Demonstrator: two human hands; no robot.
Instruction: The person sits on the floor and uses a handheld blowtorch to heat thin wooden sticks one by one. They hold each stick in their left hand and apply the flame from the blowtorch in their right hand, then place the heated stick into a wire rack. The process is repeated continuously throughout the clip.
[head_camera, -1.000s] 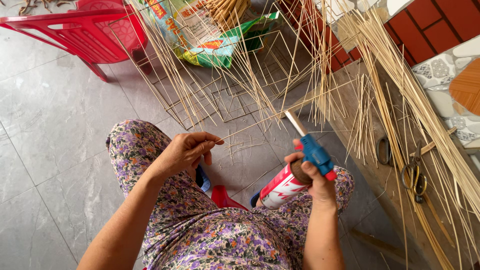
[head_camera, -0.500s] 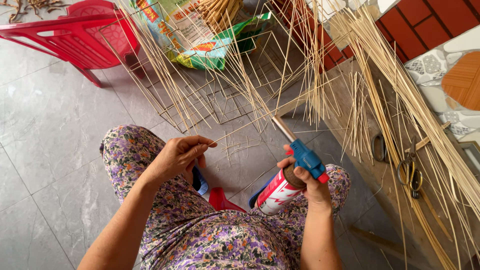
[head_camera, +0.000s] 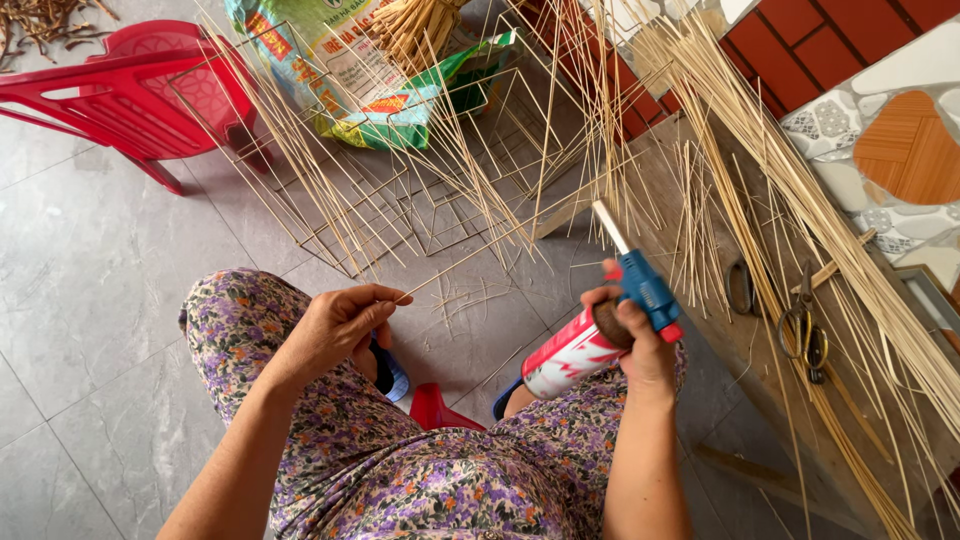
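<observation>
- Both hands are sitting much as half a second ago; the torch nozzle is tilting slightly farther toward the sticks.
- Left hand (head_camera: 335, 325) is pinching the near end of a thin bamboo stick (head_camera: 480, 250) between thumb and fingertips, above the floral-clad knee.
- Right hand (head_camera: 635, 335) is wrapping closed around the neck of a red-and-white gas canister (head_camera: 570, 360) with a blue torch head (head_camera: 645, 290); its nozzle is pointing up and far-left, close to the stick.
- Risk, as judged: a flame lingering in one spot is likely to char or snap the stick.
- Farther out, loose bamboo sticks (head_camera: 760, 150) are fanning just beside the nozzle; stray heat could catch them.
- Scissors (head_camera: 800, 325) are lying on the wooden bench at right; a red plastic chair (head_camera: 130, 90) is standing far left.
</observation>
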